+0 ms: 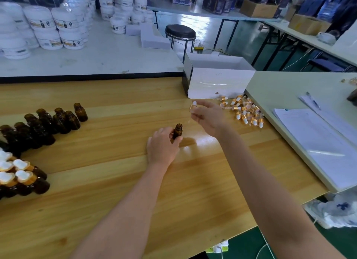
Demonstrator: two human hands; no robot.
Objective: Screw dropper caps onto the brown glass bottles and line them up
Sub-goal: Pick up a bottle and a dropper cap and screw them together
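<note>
The bottle [177,132] you grip is smooth, shiny dark-brown glass, the dropper cap [193,106] you pinch pairs a bright gold collar with a matt white bulb, the table [116,181] is pale varnished wood throwing glare, and the box [218,82] is glossy white card.

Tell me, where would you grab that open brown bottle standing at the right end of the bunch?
Best round its straight body, below the narrow neck, coming from the right. The end bottle stands upright, with bare table on that side, while the other open bottles crowd its left. The left hand holds its own bottle by the body likewise.
</note>
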